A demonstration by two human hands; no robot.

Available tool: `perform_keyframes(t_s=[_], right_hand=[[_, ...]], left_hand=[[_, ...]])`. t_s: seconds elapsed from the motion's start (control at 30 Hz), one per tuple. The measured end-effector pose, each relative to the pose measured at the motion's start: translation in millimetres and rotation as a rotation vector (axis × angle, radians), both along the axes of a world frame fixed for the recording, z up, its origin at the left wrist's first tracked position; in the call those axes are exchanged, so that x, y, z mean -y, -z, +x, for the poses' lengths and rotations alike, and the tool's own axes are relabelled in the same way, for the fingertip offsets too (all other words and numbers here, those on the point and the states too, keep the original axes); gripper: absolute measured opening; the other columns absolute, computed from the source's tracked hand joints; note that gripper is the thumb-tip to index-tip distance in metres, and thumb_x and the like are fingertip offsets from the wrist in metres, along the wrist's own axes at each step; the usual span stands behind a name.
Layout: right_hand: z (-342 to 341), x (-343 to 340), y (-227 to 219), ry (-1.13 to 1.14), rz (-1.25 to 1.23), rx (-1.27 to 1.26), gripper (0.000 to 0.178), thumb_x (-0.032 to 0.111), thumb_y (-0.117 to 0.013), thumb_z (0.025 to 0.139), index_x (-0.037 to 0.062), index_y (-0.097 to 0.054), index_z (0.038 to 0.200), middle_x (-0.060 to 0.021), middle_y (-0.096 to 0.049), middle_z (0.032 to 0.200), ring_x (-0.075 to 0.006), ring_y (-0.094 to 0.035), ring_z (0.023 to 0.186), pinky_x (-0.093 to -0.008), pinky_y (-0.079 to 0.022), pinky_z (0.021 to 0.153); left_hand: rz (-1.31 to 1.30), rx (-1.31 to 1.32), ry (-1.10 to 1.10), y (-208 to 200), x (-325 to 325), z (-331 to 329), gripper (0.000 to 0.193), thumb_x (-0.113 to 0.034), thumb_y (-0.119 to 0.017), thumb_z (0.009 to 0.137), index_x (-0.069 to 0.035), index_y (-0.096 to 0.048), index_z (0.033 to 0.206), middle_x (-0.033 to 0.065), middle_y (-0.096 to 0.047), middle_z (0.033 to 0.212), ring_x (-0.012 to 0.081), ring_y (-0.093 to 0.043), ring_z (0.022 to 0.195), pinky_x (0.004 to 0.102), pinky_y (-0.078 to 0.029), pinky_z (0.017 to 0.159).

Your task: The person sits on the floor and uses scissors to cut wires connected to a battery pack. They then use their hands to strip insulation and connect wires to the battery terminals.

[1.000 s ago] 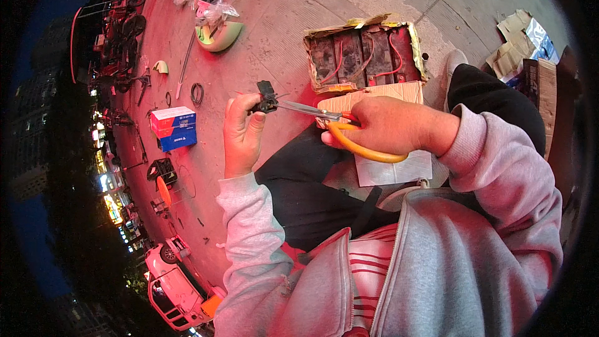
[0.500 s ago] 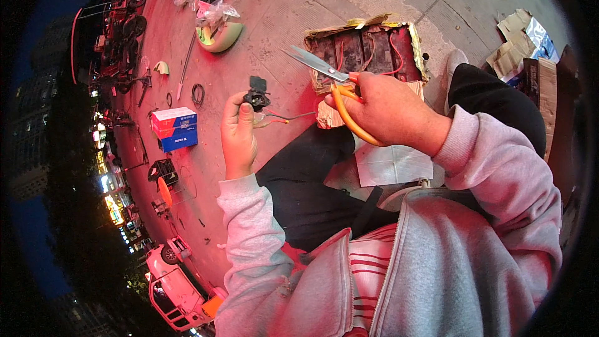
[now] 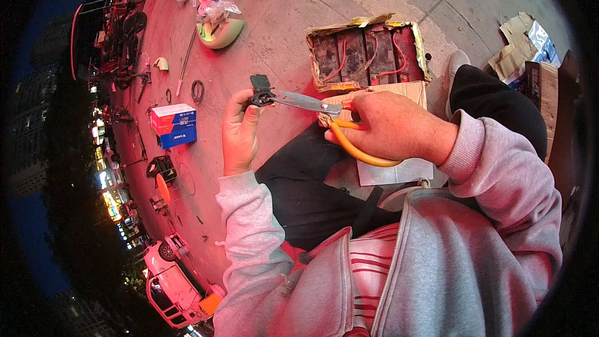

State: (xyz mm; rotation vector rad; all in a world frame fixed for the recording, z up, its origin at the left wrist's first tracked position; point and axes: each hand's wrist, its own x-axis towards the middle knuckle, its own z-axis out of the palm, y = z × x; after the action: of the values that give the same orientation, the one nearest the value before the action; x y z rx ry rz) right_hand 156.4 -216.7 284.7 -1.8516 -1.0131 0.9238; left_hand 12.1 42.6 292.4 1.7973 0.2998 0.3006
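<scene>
Your left hand [image 3: 240, 131] pinches a small black part [image 3: 260, 82] between thumb and fingers, raised above the pavement at your left, its flat flap uppermost. Your right hand [image 3: 399, 122] is closed around the yellow-orange handles of the scissors [image 3: 302, 101]. The blades point left and look nearly together; their tips reach the black part, though contact cannot be confirmed at this size.

Judged from this position, the step in hand is close scissor work at the part's right side. The next move calls for a firm left pinch, small blade movement and your left thumb clear of the tips.

Beyond your right hand lies an open carton [image 3: 418, 47] of dark blocks joined by red wires, with a cardboard piece [image 3: 405, 92] at its near edge. A red-and-blue box [image 3: 175, 126] stands well to the left.
</scene>
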Motion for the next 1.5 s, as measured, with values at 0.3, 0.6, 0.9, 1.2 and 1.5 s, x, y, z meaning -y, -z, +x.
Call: perform_keyframes(t_s=[0.3, 0.6, 0.9, 1.2, 1.5], right_hand=[[22, 5, -13, -0.204, -0.149, -0.069, 0.054, 0.062, -0.055, 0.089, 0.0104, -0.072, 0.094, -0.0233, -0.069, 0.086, -0.0420, -0.066, 0.086, -0.0484, -0.051, 0.077], [27, -2, -5, -0.250, -0.162, -0.316, 0.050, 0.060, -0.058, 0.089, 0.0123, -0.070, 0.097, -0.0162, -0.070, 0.090, -0.0318, -0.066, 0.088, -0.0410, -0.049, 0.081], [23, -9, 9, -0.315, -0.146, -0.290, 0.056, 0.066, -0.048, 0.092, 0.0146, -0.065, 0.104, -0.0156, -0.069, 0.099, -0.0331, -0.063, 0.094, -0.0437, -0.047, 0.085], [27, -2, -2, -0.322, -0.189, -0.305, 0.079, 0.079, -0.044, 0.085, 0.0087, -0.068, 0.111, -0.0221, -0.068, 0.110, -0.0355, -0.063, 0.106, -0.0437, -0.046, 0.094], [23, -7, 2, -0.321, -0.316, -0.201, 0.092, 0.082, -0.043, 0.083, -0.0023, -0.071, 0.107, -0.0296, -0.067, 0.109, -0.0408, -0.063, 0.109, -0.0448, -0.048, 0.094]], left_hand=[[0.307, -0.138, 0.106, 0, -8, -6, 0.027, -0.018, -0.071, 0.091, -0.004, -0.064, 0.112, 0.0016, -0.057, 0.099, 0.0120, -0.053, 0.092, 0.0263, -0.043, 0.084], [0.128, -0.291, 0.097, -1, -10, -9, 0.025, -0.013, -0.069, 0.094, -0.003, -0.064, 0.115, 0.0001, -0.058, 0.101, 0.0101, -0.054, 0.094, 0.0232, -0.044, 0.084], [0.133, -0.317, 0.071, 1, -13, -11, 0.026, -0.015, -0.065, 0.097, -0.001, -0.063, 0.118, 0.0014, -0.061, 0.105, 0.0107, -0.059, 0.098, 0.0246, -0.045, 0.090], [0.072, -0.285, 0.075, 0, -15, -12, 0.032, -0.022, -0.060, 0.100, 0.002, -0.059, 0.122, 0.0072, -0.068, 0.108, 0.0176, -0.067, 0.100, 0.0292, -0.051, 0.092], [0.249, -0.313, 0.150, -5, -7, -7, 0.021, -0.014, -0.064, 0.096, -0.001, -0.066, 0.113, 0.0032, -0.058, 0.097, 0.0137, -0.060, 0.095, 0.0271, -0.046, 0.087]])
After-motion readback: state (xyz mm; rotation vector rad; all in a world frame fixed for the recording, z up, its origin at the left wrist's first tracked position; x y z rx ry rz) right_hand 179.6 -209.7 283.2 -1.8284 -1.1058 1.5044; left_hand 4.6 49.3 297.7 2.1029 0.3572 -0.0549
